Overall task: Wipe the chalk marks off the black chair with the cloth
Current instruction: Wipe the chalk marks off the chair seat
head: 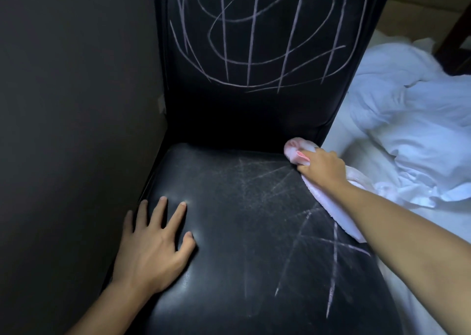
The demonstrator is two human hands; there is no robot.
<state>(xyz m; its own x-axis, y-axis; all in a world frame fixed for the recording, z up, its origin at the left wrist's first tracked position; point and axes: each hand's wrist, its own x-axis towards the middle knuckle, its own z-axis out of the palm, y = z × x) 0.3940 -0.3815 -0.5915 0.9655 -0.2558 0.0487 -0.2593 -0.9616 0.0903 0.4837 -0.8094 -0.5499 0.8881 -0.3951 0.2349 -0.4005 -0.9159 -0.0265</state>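
A black leather chair (244,258) fills the view. White chalk marks (257,36) in loops and long strokes cover its backrest. On the seat, smeared faint lines lie in the middle and sharper crossed lines (334,253) sit near the right front. My right hand (322,167) is shut on a pink and white cloth (297,149), pressing it at the seat's back right corner; the cloth's tail hangs under my forearm. My left hand (155,243) lies flat on the seat's left edge with fingers spread.
A dark wall (76,105) stands close along the chair's left side. A bed with rumpled white bedding (407,120) adjoins the chair on the right. Dark wooden furniture (456,39) shows at the far right top.
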